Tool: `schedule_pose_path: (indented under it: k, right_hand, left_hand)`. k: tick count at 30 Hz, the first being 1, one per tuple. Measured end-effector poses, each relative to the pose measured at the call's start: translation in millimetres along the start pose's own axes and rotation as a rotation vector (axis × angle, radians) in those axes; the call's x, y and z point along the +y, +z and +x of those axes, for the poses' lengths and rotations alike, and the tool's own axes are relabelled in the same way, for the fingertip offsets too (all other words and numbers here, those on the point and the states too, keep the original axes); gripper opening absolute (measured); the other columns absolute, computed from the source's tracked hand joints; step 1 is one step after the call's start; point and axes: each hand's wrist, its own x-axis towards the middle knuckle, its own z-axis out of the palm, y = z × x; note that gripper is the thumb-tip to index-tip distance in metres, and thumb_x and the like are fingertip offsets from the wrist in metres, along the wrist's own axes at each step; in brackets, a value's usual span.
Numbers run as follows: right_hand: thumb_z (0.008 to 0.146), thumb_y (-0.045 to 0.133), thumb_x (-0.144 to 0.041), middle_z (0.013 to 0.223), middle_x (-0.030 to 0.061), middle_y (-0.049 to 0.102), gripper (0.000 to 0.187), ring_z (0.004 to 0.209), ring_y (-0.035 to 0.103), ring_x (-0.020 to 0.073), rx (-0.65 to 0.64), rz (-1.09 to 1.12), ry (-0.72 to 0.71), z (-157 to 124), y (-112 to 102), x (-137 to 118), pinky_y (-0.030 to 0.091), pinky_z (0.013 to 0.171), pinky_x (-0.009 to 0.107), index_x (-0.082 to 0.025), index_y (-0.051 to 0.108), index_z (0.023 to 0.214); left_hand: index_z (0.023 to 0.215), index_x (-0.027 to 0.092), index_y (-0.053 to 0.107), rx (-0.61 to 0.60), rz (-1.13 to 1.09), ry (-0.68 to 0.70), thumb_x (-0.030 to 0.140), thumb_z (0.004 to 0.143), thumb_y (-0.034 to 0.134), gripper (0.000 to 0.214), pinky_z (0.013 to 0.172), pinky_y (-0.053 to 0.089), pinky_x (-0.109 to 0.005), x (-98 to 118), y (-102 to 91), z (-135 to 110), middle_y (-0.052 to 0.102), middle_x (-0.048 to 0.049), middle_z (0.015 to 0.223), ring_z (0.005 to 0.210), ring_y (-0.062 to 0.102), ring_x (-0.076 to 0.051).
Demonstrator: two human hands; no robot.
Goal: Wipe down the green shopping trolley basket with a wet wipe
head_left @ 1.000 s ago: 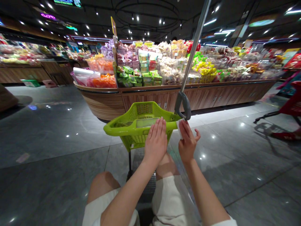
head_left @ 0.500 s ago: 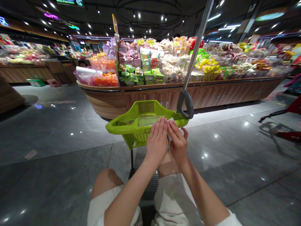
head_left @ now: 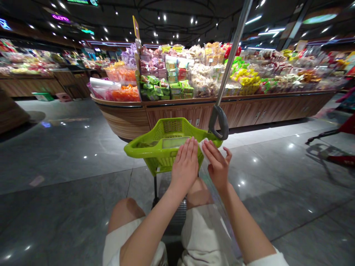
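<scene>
My right hand (head_left: 218,164) pinches a thin plastic bag (head_left: 215,190), with a whitish end at my fingertips and clear film hanging down beside my right forearm. My left hand (head_left: 185,160) is just to its left, fingers stretched flat and close together, over the near rim of a lime-green shopping cart basket (head_left: 138,151). Whether the left palm touches the rim or part of the bag is hidden. A small gap separates the two hands. The cart's grey loop handle (head_left: 222,123) rises just beyond my right fingertips.
A wood-fronted display counter (head_left: 188,111) piled with packaged snacks (head_left: 180,74) stands beyond the cart. A metal pole (head_left: 234,48) rises from the cart's right side. To the right is a red cart (head_left: 338,155); my knees (head_left: 127,212) are close below the basket.
My right hand has moved slightly right, away from my left, carrying the whitish bag end. More of the clear film shows beneath it. My left hand has barely moved.
</scene>
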Motion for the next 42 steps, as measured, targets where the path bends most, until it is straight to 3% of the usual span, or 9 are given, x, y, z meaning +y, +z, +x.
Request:
schedule_pose_path:
  k: [5, 8, 11, 15, 18, 23, 30, 35, 42]
  right_hand:
    - [0.069, 0.038, 0.000, 0.144, 0.0050, 0.058, 0.083, 0.134, 0.053, 0.0180, 0.093, -0.043, 0.205, -2, 1, 1, 0.026, 0.112, 0.040, -0.029, 0.048, 0.145]
    - [0.071, 0.037, 0.000, 0.145, 0.0064, 0.057, 0.082, 0.138, 0.050, 0.0173, 0.040, -0.015, 0.134, 0, 5, -14, 0.025, 0.113, 0.039, -0.026, 0.044, 0.148]
    - [0.073, 0.037, 0.001, 0.144, 0.0061, 0.058, 0.080, 0.136, 0.052, 0.0169, -0.007, -0.010, 0.040, 0, 3, -11, 0.022, 0.114, 0.040, -0.027, 0.045, 0.147]
    - [0.070, 0.038, 0.001, 0.142, 0.0048, 0.060, 0.081, 0.130, 0.058, 0.0190, 0.099, -0.078, 0.184, -5, -4, 5, 0.025, 0.111, 0.042, -0.031, 0.050, 0.143]
    - [0.069, 0.038, 0.000, 0.144, 0.0050, 0.058, 0.084, 0.134, 0.054, 0.0199, 0.103, -0.064, 0.230, -7, -1, -4, 0.025, 0.111, 0.042, -0.031, 0.046, 0.147]
    - [0.075, 0.038, 0.001, 0.144, 0.0066, 0.059, 0.080, 0.136, 0.052, 0.0175, -0.004, 0.016, 0.046, -9, 1, -16, 0.023, 0.114, 0.039, -0.028, 0.042, 0.149]
    - [0.069, 0.037, -0.001, 0.146, 0.0069, 0.056, 0.082, 0.137, 0.051, 0.0198, 0.123, -0.056, 0.237, -9, -3, 2, 0.025, 0.111, 0.042, -0.029, 0.048, 0.145]
    - [0.075, 0.037, -0.002, 0.145, 0.0068, 0.057, 0.079, 0.138, 0.050, 0.0174, -0.014, 0.024, 0.036, -8, -3, -8, 0.024, 0.114, 0.039, -0.027, 0.040, 0.150]
    - [0.073, 0.035, 0.000, 0.147, 0.0056, 0.055, 0.080, 0.139, 0.048, 0.0164, 0.082, -0.036, 0.227, -9, -4, 1, 0.025, 0.112, 0.041, -0.029, 0.045, 0.147]
  left_hand:
    - [0.154, 0.004, 0.023, -0.013, 0.003, 0.000, 0.021, 0.096, 0.040, 0.063, 0.124, 0.027, -0.042, 2, 0.1, 0, 0.031, -0.0124, 0.163, 0.152, 0.025, -0.023]
    - [0.155, 0.005, 0.022, -0.011, -0.001, -0.007, 0.021, 0.096, 0.039, 0.064, 0.124, 0.027, -0.043, 1, 0.9, 0, 0.031, -0.0133, 0.162, 0.152, 0.023, -0.023]
    - [0.155, 0.006, 0.022, -0.013, -0.003, -0.005, 0.020, 0.096, 0.038, 0.063, 0.124, 0.027, -0.043, 1, 0.0, -1, 0.032, -0.0131, 0.162, 0.152, 0.024, -0.023]
    - [0.155, 0.005, 0.020, -0.021, -0.016, -0.003, 0.021, 0.096, 0.038, 0.064, 0.124, 0.026, -0.042, 3, -0.4, -1, 0.030, -0.0133, 0.163, 0.152, 0.023, -0.023]
    - [0.156, 0.005, 0.018, -0.016, -0.024, -0.012, 0.022, 0.096, 0.039, 0.066, 0.124, 0.027, -0.043, 5, 0.9, 0, 0.030, -0.0142, 0.163, 0.153, 0.022, -0.023]
    - [0.155, 0.006, 0.021, -0.016, -0.001, 0.000, 0.021, 0.096, 0.038, 0.064, 0.124, 0.025, -0.041, 4, 0.8, -2, 0.031, -0.0133, 0.163, 0.153, 0.022, -0.023]
    - [0.155, 0.005, 0.019, -0.007, -0.015, -0.005, 0.022, 0.097, 0.037, 0.063, 0.124, 0.024, -0.041, 6, 1.1, -1, 0.030, -0.0135, 0.163, 0.152, 0.023, -0.023]
    - [0.156, 0.006, 0.020, -0.014, -0.039, -0.010, 0.020, 0.097, 0.037, 0.063, 0.124, 0.026, -0.043, 6, 0.3, -1, 0.033, -0.0152, 0.161, 0.152, 0.023, -0.023]
    - [0.155, 0.006, 0.020, -0.004, -0.108, -0.028, 0.019, 0.096, 0.038, 0.064, 0.125, 0.023, -0.045, 7, 0.8, 0, 0.034, -0.0156, 0.161, 0.152, 0.024, -0.025]
